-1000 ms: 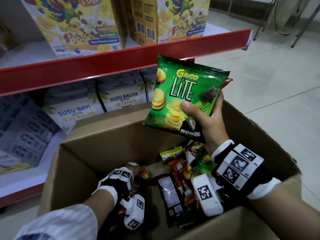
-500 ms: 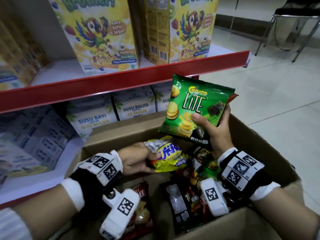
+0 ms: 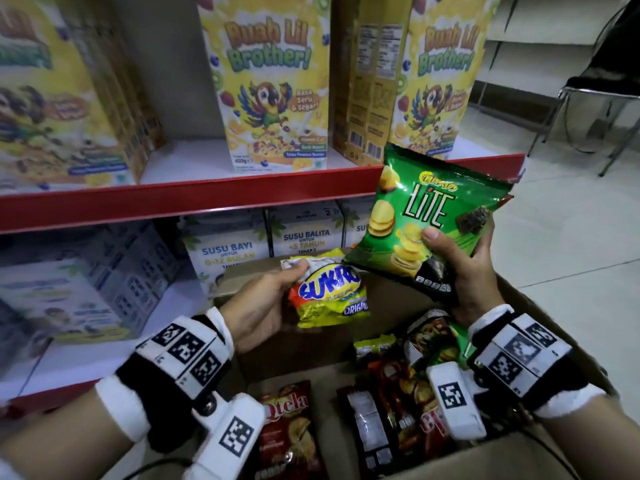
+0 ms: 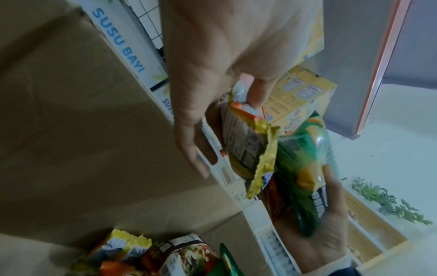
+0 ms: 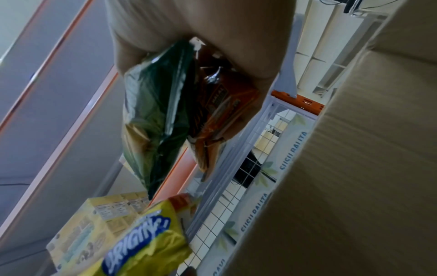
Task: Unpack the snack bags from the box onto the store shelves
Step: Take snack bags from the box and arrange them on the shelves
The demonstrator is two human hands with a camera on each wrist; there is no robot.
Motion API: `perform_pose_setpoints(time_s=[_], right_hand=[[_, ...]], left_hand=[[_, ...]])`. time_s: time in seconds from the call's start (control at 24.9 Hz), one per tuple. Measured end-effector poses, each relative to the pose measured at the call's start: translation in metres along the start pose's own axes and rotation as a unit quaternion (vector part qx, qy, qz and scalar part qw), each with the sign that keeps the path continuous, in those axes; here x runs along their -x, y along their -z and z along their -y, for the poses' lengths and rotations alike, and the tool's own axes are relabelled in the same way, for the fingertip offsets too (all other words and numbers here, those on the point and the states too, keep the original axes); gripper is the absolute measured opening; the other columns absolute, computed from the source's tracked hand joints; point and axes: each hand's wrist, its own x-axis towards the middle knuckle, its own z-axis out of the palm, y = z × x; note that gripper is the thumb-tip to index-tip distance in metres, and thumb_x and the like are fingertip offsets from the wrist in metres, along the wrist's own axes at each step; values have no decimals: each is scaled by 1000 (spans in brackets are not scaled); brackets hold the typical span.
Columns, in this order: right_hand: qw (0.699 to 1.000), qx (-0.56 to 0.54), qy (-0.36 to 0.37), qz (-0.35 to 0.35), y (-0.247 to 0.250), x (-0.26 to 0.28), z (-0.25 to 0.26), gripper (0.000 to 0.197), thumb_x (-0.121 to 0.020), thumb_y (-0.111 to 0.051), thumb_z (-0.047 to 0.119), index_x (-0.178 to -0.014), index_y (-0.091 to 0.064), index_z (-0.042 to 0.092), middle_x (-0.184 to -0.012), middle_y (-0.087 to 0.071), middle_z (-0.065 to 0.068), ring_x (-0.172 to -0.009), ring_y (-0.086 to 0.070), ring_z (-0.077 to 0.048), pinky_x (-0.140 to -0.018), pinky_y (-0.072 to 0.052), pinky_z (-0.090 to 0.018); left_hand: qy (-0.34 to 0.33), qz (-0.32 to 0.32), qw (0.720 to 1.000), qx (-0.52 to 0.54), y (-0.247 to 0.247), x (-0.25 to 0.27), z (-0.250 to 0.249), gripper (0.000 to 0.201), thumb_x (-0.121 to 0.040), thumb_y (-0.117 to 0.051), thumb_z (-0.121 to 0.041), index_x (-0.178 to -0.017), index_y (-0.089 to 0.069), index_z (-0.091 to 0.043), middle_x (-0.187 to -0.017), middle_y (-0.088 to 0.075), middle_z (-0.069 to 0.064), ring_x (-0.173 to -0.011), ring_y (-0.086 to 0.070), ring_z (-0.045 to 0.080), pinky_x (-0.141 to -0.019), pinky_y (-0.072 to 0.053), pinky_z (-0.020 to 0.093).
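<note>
Early going, I judge: my left hand (image 3: 263, 306) pinches the Sukro bag (image 3: 329, 292), my right hand (image 3: 464, 271) grips the Chitato Lite bag (image 3: 429, 216), neither is shelved, and many snack bags (image 3: 398, 403) remain in the cardboard box (image 3: 540, 320).

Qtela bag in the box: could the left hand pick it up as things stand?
Probably not yet: the left hand already grips the Sukro bag. The Qtela bag itself lies uncovered below it.

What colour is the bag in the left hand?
Mostly yellow bag, orange corner, blue lettering; clearest in the head view.
</note>
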Motion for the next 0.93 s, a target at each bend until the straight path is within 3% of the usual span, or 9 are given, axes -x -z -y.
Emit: perform_pose_setpoints(time_s=[0.12,0.2,0.28,0.44,0.6,0.76,0.93], right_hand=[[1000,-29,0,7,-7,-4,10,96,-56,-89,33,-136,-37,31,-126,-62,-7,-112,-62,-35,-92,-45,-65],[998,-53,-12,28,-12,-7,15,93,-59,-88,27,-137,-37,26,-129,-58,-16,-113,-59,-42,-90,-43,-69],[996,-68,-25,54,-17,-10,18,90,-63,-85,25,-139,-37,16,-132,-53,-24,-115,-56,-46,-93,-40,-70],[994,-85,-12,74,-31,-21,27,81,-68,-78,24,-138,-41,7,-132,-53,-26,-117,-54,-46,-97,-39,-68],[995,-67,-4,74,-35,-25,29,91,-62,-86,31,-137,-41,6,-130,-54,-28,-113,-57,-47,-93,-40,-70],[997,-14,-32,62,-43,-33,11,91,-59,-88,37,-132,-45,4,-115,-61,-23,-105,-62,-45,-88,-44,-70],[994,45,-86,43,-66,-38,29,93,-53,-90,43,-129,-49,7,-118,-62,-23,-105,-62,-44,-88,-45,-68]], left_hand=[[-37,27,995,84,8,2,-8,52,-81,-53,-33,-126,-52,-9,-107,-71,17,-88,-71,33,-72,-56,59],[-53,40,994,83,9,4,-15,53,-77,-57,-45,-117,-59,-11,-106,-72,18,-88,-72,31,-72,-59,51],[-120,-2,992,24,7,2,-22,55,-70,-63,-52,-108,-65,-12,-99,-74,14,-85,-73,24,-76,-60,40],[-288,-108,950,-52,8,-11,-46,29,-85,-61,-36,-103,-68,-14,-100,-75,5,-95,-70,20,-89,-54,38],[-388,-111,911,-82,14,-20,-67,16,-91,-54,-26,-95,-68,-18,-93,-75,-5,-91,-70,12,-80,-56,27],[-425,-144,889,-87,20,-40,-78,43,-84,-55,-35,-116,-57,-5,-112,-70,7,-103,-68,18,-85,-57,35],[-399,-179,898,-52,7,-39,-102,38,-87,-54,-29,-118,-54,-7,-116,-68,3,-109,-65,15,-87,-55,32]])
